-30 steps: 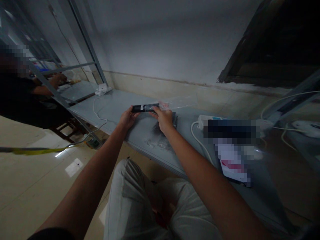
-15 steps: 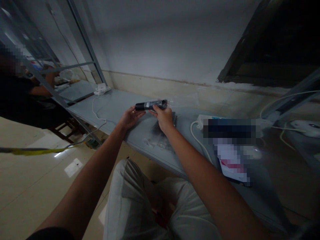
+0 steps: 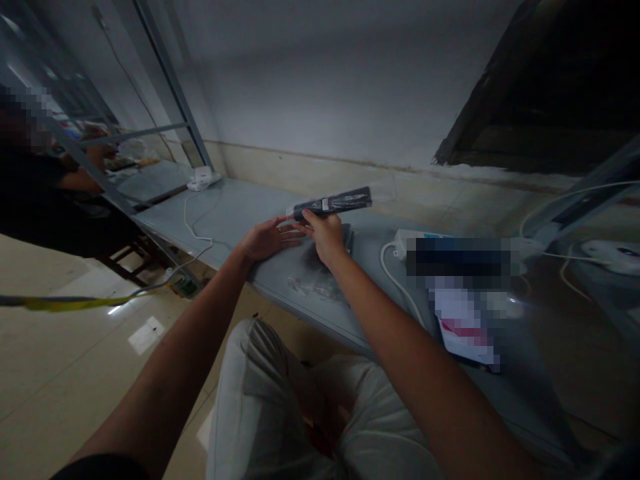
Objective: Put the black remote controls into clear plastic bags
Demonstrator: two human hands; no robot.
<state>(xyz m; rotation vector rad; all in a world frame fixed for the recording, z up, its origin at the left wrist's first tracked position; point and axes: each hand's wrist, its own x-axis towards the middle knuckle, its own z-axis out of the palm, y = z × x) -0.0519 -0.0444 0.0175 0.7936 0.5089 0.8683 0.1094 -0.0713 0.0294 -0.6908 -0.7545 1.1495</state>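
My right hand [image 3: 327,235] pinches the near end of a long black object [image 3: 334,201] that sits inside a clear plastic sleeve [image 3: 381,190], held tilted above the grey table [image 3: 230,213]. My left hand [image 3: 267,238] is just to its left, fingers stretched out toward the sleeve's open end, holding nothing. More clear bags [image 3: 315,287] and a dark flat item lie on the table under my right wrist.
A white power strip [image 3: 410,241] with a cable lies right of my hands, beside a blurred packet. Another white strip [image 3: 203,179] sits at the table's far left end. A metal frame post [image 3: 170,80] rises there. Another person sits at far left.
The black object has slid rightward into the clear sleeve and tilted up. My left hand let go of its end and opened.
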